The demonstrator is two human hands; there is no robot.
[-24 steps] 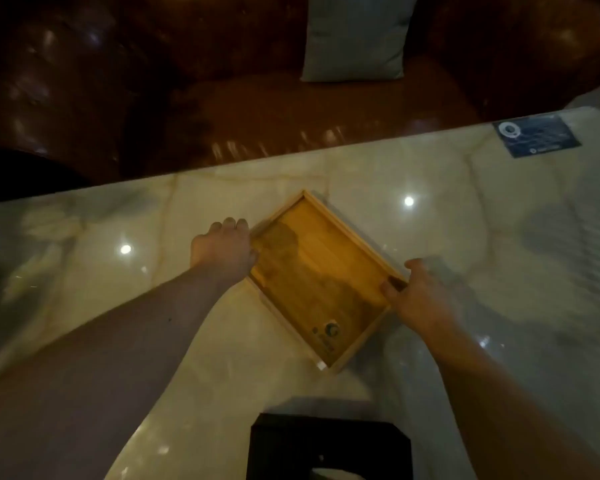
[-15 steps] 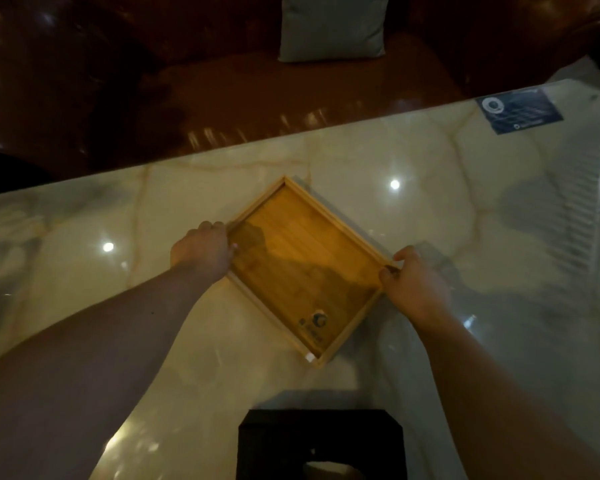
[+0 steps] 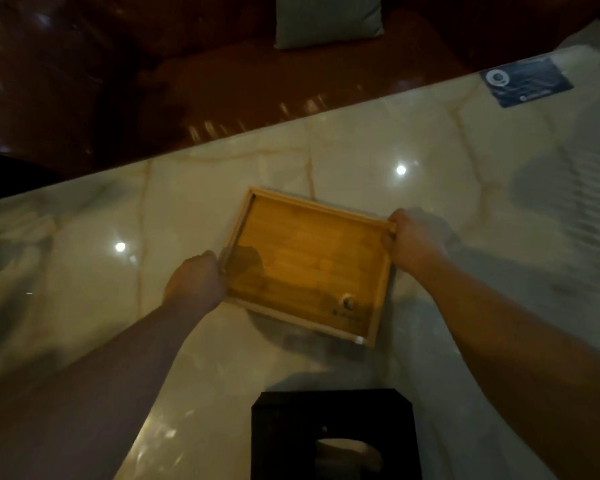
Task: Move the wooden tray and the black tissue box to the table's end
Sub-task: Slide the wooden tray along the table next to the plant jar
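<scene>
An empty wooden tray with a small logo near its front right corner is in the middle of the marble table. My left hand grips its left rim and my right hand grips its far right corner. A shadow under the tray's front edge suggests it is lifted slightly. The black tissue box stands at the bottom of the view, close to me, with a tissue showing in its top slot. Neither hand touches the box.
A dark blue card lies at the table's far right. Beyond the far edge is a brown leather sofa with a grey cushion. Ceiling lights reflect off the glossy tabletop.
The tray has turned clockwise from a diamond angle to nearly square with me and shifted right. My right hand moved up to the far right corner; my left hand stayed on the left rim.
</scene>
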